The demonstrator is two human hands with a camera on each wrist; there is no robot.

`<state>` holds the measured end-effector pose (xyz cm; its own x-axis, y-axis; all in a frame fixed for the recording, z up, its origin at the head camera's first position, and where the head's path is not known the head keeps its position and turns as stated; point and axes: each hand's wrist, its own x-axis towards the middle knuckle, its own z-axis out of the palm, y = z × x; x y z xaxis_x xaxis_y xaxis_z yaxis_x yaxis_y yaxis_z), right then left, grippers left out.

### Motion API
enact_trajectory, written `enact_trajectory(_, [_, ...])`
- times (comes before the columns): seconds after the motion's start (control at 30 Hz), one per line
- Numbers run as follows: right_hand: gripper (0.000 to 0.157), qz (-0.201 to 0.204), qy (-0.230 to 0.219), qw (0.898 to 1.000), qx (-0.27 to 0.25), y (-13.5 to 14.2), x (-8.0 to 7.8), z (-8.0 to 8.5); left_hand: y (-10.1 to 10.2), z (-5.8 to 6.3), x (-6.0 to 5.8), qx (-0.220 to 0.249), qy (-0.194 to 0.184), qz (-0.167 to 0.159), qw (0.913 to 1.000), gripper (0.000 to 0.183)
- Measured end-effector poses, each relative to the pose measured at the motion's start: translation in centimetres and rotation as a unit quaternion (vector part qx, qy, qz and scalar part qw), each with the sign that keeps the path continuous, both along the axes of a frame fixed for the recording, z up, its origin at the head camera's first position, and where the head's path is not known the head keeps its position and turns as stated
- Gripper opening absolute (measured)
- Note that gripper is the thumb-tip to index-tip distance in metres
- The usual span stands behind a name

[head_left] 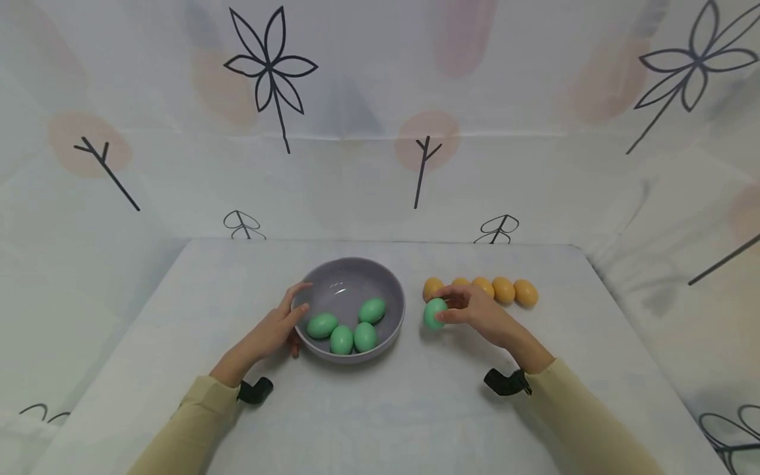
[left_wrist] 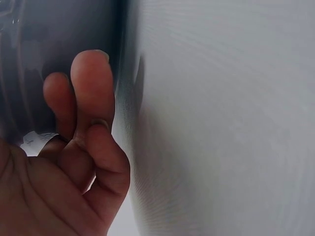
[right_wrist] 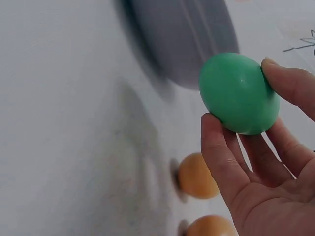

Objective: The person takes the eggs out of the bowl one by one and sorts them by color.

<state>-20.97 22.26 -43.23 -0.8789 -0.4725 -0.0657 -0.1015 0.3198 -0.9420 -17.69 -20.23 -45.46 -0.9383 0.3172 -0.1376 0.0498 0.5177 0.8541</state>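
Observation:
A wide grey-purple bowl (head_left: 341, 277) stands on the table, with several green eggs (head_left: 341, 340) lying in its near half. My left hand (head_left: 270, 333) grips the bowl's left side, thumb and a finger over the rim; the left wrist view shows other fingertips (left_wrist: 92, 83) against its outer wall. To the right of the bowl, my right hand (head_left: 483, 318) holds one more green egg (head_left: 435, 314) between thumb and fingertips. In the right wrist view this egg (right_wrist: 238, 93) is raised off the table, overlapping the bowl (right_wrist: 182, 34) behind it.
Several orange-yellow eggs (head_left: 503, 290) lie in a row behind my right hand, which partly covers them. White cloth (head_left: 356, 198) with line-drawn flowers hangs behind and beside the white table (head_left: 380, 415). Each wrist wears a dark device (head_left: 505, 382).

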Motion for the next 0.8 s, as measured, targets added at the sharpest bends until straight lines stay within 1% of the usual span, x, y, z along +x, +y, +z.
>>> enact_trajectory(0.1, [0.047, -0.005, -0.015, 1.000, 0.002, 0.4, 0.3, -0.9, 0.0, 0.0, 0.0, -0.002, -0.004, 0.002, 1.0000, 0.050])
enact_trajectory(0.23, [0.045, 0.005, -0.020, 1.000, 0.003, 0.8, 0.7, -1.8, -0.1, 0.0, 0.0, -0.005, -0.006, 0.003, 1.0000, 0.051])
enact_trajectory(0.27, [0.045, 0.010, -0.013, 1.000, 0.008, 0.9, 0.8, -2.0, -0.1, 0.0, 0.0, -0.007, -0.005, 0.003, 1.0000, 0.051])
enact_trajectory(0.37, [0.045, 0.025, 0.001, 0.999, 0.023, 0.9, 1.0, -2.3, -0.2, 0.0, 0.0, -0.008, -0.004, 0.005, 0.9999, 0.050])
enact_trajectory(0.47, [0.044, 0.032, 0.003, 0.999, 0.030, 0.9, 1.3, -2.4, -0.2, 0.0, 0.0, -0.007, -0.002, 0.005, 1.0000, 0.050])
enact_trajectory(0.63, [0.041, 0.015, -0.007, 0.999, 0.040, 0.8, 1.7, -2.7, -0.1, -0.1, 0.0, -0.002, -0.001, 0.004, 1.0000, 0.052])
enact_trajectory(0.7, [0.043, 0.011, 0.003, 0.999, 0.050, 0.6, 1.9, -2.9, -0.1, 0.0, 0.0, -0.001, -0.002, 0.004, 1.0000, 0.053])
enact_trajectory(0.8, [0.051, 0.015, 0.027, 0.998, 0.055, 0.5, 2.1, -3.0, 0.0, 0.0, 0.0, -0.001, 0.002, 0.004, 1.0000, 0.053])
